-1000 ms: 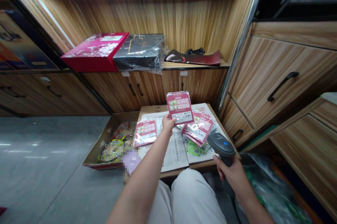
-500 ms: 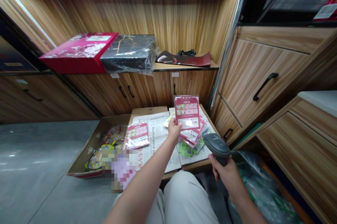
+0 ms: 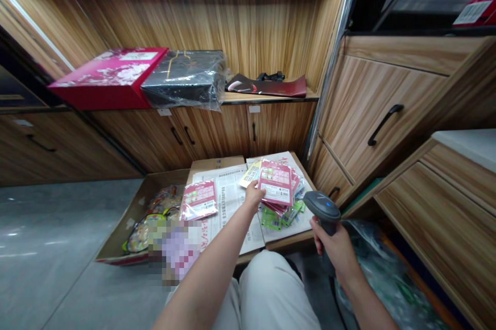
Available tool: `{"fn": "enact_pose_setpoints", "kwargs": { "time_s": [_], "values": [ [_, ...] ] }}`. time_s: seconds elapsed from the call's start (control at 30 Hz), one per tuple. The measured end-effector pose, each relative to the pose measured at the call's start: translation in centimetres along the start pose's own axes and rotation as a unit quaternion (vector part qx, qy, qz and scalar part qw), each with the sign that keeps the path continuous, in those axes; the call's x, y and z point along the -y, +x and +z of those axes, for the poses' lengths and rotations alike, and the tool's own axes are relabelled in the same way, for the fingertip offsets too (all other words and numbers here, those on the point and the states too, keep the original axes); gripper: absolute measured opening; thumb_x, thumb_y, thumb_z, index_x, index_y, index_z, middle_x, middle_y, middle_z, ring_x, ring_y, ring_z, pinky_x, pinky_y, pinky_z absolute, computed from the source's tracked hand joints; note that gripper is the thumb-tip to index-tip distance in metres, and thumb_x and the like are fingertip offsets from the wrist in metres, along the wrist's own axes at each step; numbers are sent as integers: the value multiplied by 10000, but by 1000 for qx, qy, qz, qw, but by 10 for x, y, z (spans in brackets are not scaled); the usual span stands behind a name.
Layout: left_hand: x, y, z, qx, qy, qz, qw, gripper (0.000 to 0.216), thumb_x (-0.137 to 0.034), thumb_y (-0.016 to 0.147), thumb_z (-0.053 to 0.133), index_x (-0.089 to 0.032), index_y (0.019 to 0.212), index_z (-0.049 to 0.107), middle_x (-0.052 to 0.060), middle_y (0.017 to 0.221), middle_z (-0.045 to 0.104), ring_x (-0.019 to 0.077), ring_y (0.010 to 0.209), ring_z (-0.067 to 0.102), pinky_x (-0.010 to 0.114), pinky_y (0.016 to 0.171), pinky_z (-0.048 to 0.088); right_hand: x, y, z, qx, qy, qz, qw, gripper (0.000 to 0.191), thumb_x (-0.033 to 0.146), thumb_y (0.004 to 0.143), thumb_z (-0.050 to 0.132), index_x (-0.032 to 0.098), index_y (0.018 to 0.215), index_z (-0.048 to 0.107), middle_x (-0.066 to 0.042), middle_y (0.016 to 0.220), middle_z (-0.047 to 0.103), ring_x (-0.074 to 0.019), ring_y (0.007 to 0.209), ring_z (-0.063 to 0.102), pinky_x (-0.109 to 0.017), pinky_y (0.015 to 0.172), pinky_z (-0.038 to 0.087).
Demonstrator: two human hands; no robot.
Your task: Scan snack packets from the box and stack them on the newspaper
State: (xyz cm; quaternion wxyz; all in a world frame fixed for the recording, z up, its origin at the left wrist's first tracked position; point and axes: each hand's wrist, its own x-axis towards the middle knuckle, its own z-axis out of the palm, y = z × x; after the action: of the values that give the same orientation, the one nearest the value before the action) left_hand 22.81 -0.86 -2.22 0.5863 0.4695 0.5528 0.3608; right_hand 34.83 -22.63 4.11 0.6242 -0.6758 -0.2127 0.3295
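Observation:
Between the fingers of my left hand (image 3: 254,196) is the left edge of a flat red packet (image 3: 276,181) with small pictures and a barcode label. It lies low over a pile of similar red packets (image 3: 297,184), with green packets (image 3: 272,218) below them and a yellow one (image 3: 251,174) to the left. My right hand (image 3: 336,247) is wrapped round the handle of a dark grey barcode scanner (image 3: 322,207), whose head points toward the pile. Another red packet (image 3: 199,200) in clear wrap lies apart on the left side of the newspaper (image 3: 232,201).
An open cardboard box (image 3: 116,237) holding wrapped goods stands on the floor at left. A pink gift box (image 3: 112,74) and a plastic-wrapped black box (image 3: 184,79) sit on the lit shelf. At right are a wooden drawer cabinet (image 3: 437,206) and a clear plastic bag (image 3: 391,273).
My left hand has lowered the red packet from nearly upright to a flatter tilt over the pile. The scanner stays in my right hand, and a blue light now shows on it.

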Motion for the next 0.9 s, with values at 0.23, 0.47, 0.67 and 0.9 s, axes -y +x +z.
{"fn": "enact_pose_setpoints", "kwargs": {
  "time_s": [0.23,0.47,0.67,0.9],
  "values": [
    [-2,-3,-11,-76,334,85,936,488,-145,665,739,-157,1149,682,150,1162,618,279,1102,607,358,998,439,-2,0,-3,-2,11,-3,1000,506,584,628,810,157,831,629,64,448,527,-104,346,447,-202,308,357],
    [-13,-22,-6,56,543,205,812,396,-275,853,599,-314,1240,671,123,1290,524,324,1238,438,450,1036,355,-4,0,-1,-5,10,13,1000,515,590,614,812,154,822,633,64,442,533,-106,345,461,-200,308,362],
    [-5,-22,-5,151,552,264,776,382,-289,827,670,-320,1208,685,102,1322,526,312,1265,418,461,1076,323,-4,-1,-1,-10,4,22,1000,514,588,604,815,161,822,630,64,445,537,-108,348,461,-206,316,361],
    [-14,-14,-18,117,533,278,790,410,-288,879,611,-292,1289,623,111,1386,501,300,1320,382,452,1102,300,-6,0,-8,20,-20,48,998,551,588,584,829,150,858,635,53,466,562,-125,376,496,-228,338,388]
  ]
}}
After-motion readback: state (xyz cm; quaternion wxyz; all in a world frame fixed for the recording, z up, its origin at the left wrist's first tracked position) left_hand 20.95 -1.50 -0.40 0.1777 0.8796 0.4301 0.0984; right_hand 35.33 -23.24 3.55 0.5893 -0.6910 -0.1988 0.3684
